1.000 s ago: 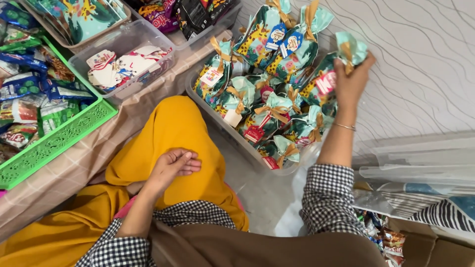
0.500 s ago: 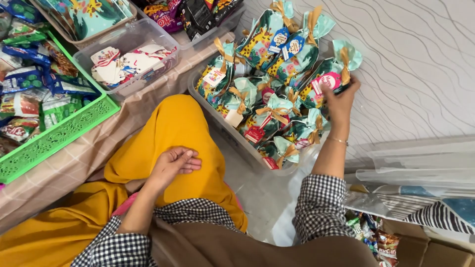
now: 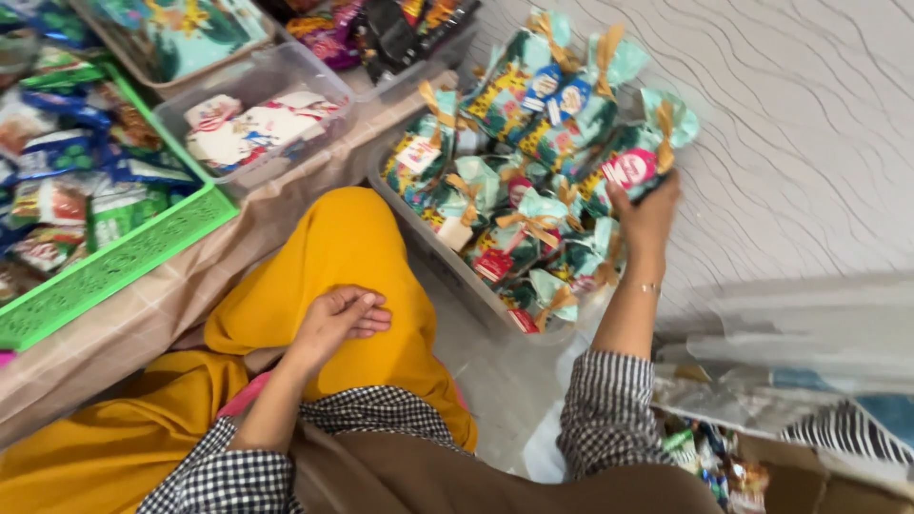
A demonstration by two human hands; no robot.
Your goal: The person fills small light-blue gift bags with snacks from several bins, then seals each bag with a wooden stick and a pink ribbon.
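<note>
Gift bags [image 3: 533,200] in teal wrap with gold ribbon bows crowded a clear tray [image 3: 447,262] ahead of me; I counted roughly a dozen, too packed for an exact tally. My right hand [image 3: 647,214] gripped one wrapped bag [image 3: 643,157] at the tray's far right edge, against the pale wavy-patterned surface [image 3: 809,143]. My left hand [image 3: 338,319] lay loose, fingers curled, holding nothing, on my yellow-clad knee [image 3: 343,247]. To the left stood one green basket [image 3: 114,262] of snack packets and one clear tub [image 3: 257,119] of white packets. Between knee and tray, only a narrow strip of floor lay open.
</note>
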